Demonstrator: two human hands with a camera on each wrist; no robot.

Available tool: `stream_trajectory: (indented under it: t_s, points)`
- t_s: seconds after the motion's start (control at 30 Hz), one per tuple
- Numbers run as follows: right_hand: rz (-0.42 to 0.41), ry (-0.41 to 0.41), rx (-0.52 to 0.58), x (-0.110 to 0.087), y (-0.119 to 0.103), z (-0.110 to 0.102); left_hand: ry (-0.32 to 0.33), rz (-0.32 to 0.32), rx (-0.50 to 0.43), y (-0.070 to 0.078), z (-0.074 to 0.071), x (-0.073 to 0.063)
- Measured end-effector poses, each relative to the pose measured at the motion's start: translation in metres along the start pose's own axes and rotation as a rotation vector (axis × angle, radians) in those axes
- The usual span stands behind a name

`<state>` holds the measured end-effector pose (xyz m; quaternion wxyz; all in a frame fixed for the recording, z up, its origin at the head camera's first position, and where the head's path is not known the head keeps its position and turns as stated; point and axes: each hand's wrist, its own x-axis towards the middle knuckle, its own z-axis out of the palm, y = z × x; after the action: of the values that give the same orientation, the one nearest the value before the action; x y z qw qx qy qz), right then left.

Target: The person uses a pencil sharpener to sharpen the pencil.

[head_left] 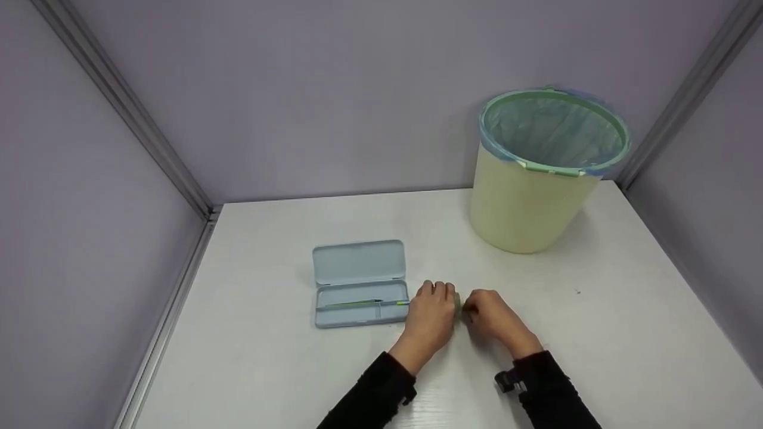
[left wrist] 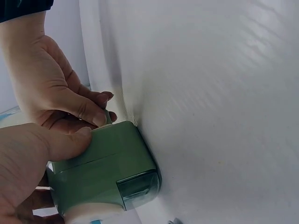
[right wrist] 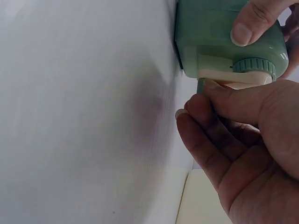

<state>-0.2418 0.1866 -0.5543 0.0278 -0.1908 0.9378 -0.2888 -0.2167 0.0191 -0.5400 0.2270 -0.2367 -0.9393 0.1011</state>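
Observation:
A green crank pencil sharpener (left wrist: 105, 161) stands on the white table, mostly covered by the hands in the head view. My left hand (head_left: 430, 313) grips its body, the thumb lying along one face and the fingers round the opposite side. On the sharpener's end is a cream crank arm (right wrist: 233, 78) beside a ribbed green dial (right wrist: 254, 65). My right hand (head_left: 496, 319) pinches the small green knob of that crank between thumb and forefinger. Left of the hands lies an open light-blue pencil case (head_left: 359, 262). A green pencil (head_left: 349, 304) rests across its lower tray.
A cream trash bin (head_left: 524, 202) with a green rim and blue liner stands at the back right of the table. Grey panels (head_left: 334, 101) enclose the table at the back and sides. A tiny dark speck (head_left: 577, 291) lies right of the hands.

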Motion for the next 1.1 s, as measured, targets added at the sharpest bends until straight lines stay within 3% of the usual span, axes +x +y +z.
stream_trajectory:
  t_s: [0.27, 0.57, 0.93, 1.1]
  points:
    - [-0.074, 0.015, 0.009, -0.006, -0.003, -0.004, 0.021, -0.016, -0.033, -0.002, -0.002, -0.002]
    - [-0.043, -0.048, -0.008, -0.006, -0.009, -0.007, 0.064, -0.026, -0.071, -0.002, 0.003, -0.001]
    - [-0.146, -0.076, -0.023, -0.013, -0.012, -0.011, 0.091, -0.022, -0.068, -0.003, 0.004, -0.002]
    - [-0.121, -0.111, -0.042, -0.019, -0.018, -0.017, 0.084, -0.021, -0.066, -0.003, 0.004, -0.002]
